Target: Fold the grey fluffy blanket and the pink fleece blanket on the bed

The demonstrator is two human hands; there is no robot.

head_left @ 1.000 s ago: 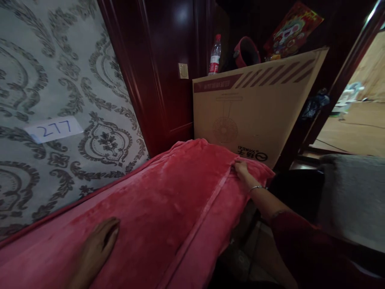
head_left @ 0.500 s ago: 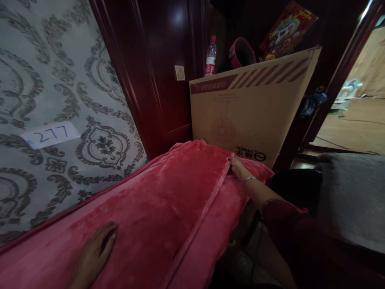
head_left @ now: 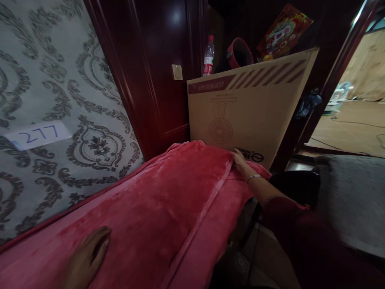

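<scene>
A pink-red plush blanket (head_left: 156, 200) lies spread along the wall, its upper layer folded over with a seamed edge running down the right side. My left hand (head_left: 88, 253) rests on the near left part of the blanket, fingers loosely together and lying on the fabric rather than gripping it. At the far right corner of the upper layer, my right hand (head_left: 240, 161) has its fingers closed on the blanket's edge. A thin bracelet (head_left: 254, 176) circles that wrist. The fingertips of my right hand are partly hard to make out.
Behind the blanket stands a large cardboard box (head_left: 258, 108), with a red-capped bottle (head_left: 208, 56) and a pink ring-shaped item (head_left: 240, 52) at its top. A patterned wall (head_left: 99, 144) borders the left. At right are a grey fleecy surface (head_left: 355, 200) and a doorway.
My right hand has shifted slightly on the far corner, and its fingers now reach farther over the edge. My left hand stays on the blanket. The view has turned a little.
</scene>
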